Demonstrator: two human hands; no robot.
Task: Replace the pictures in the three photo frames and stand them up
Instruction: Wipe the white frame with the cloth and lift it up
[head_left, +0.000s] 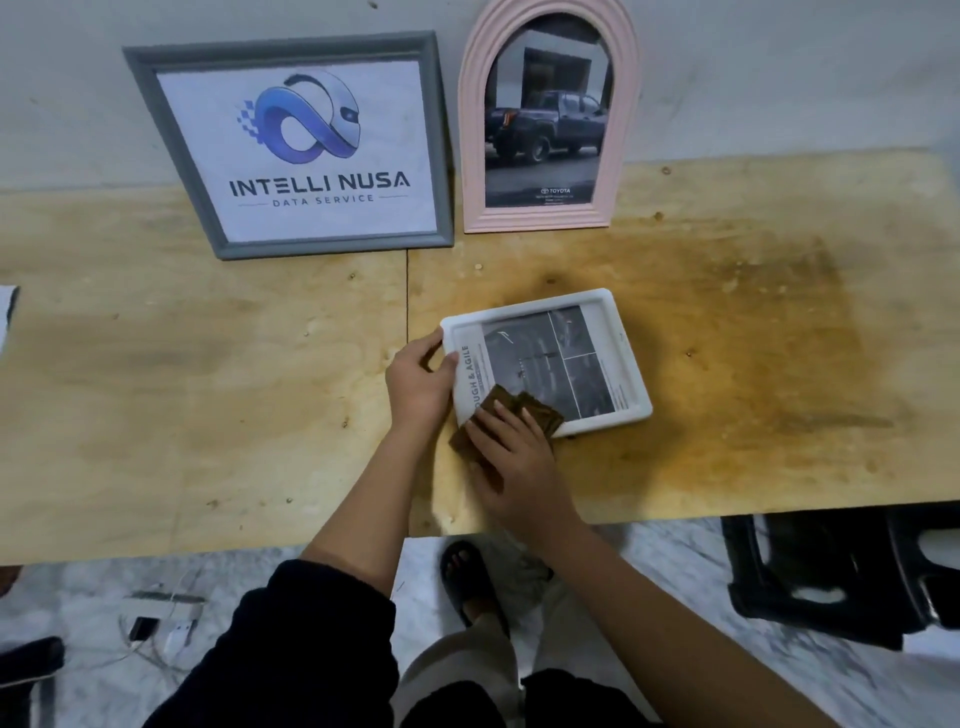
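Note:
A white photo frame (618, 353) lies flat on the wooden table (208, 389), face up, with a dark picture in it. My left hand (418, 382) grips the frame's left edge, thumb on top. My right hand (511, 457) presses a folded brown cloth (540, 413) onto the frame's near left corner, fingers straight. At the back a grey frame (291, 148) with a logo print and a pink arched frame (545, 119) with a truck picture stand upright against the wall.
A black plastic stool (831, 571) stands on the floor at the right, under the table's front edge. A power strip with cables (161, 613) lies on the floor at the left. A white object (6, 317) pokes in at the table's left edge.

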